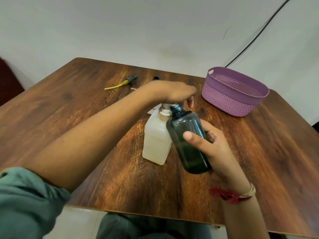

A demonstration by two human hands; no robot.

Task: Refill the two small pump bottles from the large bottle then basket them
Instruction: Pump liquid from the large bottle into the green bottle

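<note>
Inventory, reckoned from the large bottle, left to right.

1. Pump head (pixel 123 83) with yellow dip tube: lies flat on the tabletop (pixel 77 121), beyond and to the left of the large bottle, well apart from it. I judge it was set there so a small bottle's neck stays free for filling.

2. Black cap (pixel 156 78): beyond the large bottle, near item 1, loose.

3. My left hand (pixel 172 91): directly above the large bottle, palm down over its pump top, fingers drooping past it. Whether they clasp the pump or only press it I cannot tell. Likely placed there to work the pump.

4. Large bottle (pixel 156 140): pale, translucent, square-sided, upright on the tabletop.

5. Small bottle (pixel 188 140): dark, see-through, uncapped, touching the large bottle's right side. It is lifted off the tabletop and tilted so its open neck leans in beside the pump, apparently to catch what comes out. Little or no liquid shows inside.

6. My right hand (pixel 215 149): right of the large bottle, wrapped round the small bottle's lower half, thumb across the front.

7. Basket (pixel 229 100): purple, right of and beyond the large bottle, well apart, holding nothing I can see.

The second small bottle is not visible.
</note>
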